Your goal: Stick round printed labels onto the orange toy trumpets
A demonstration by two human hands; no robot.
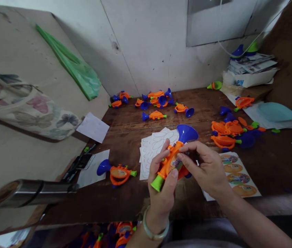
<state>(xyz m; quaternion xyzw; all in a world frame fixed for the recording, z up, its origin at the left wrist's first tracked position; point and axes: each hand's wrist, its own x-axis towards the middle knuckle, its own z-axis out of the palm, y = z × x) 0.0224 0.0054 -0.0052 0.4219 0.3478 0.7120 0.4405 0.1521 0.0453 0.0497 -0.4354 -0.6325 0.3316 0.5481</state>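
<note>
Hanging over the table (125,137), toward its near edge, is an orange-bodied toy trumpet (171,155), tilted, its flared blue bell (186,133) uppermost, lime-green mouthpiece (157,183) lowest, a colourful label (176,163) on its side. The left hand (160,199) wraps it; the right hand's (209,168) fingertips bunch by the label, whether pinching it I can't tell.

Sticker (177,163) on held toy trumpet (171,158) partly behind fingers (171,177) (print illegible).

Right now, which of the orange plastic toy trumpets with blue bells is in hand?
The orange toy trumpet in the left hand, with the right hand at its side; no hand touches the others.
</note>
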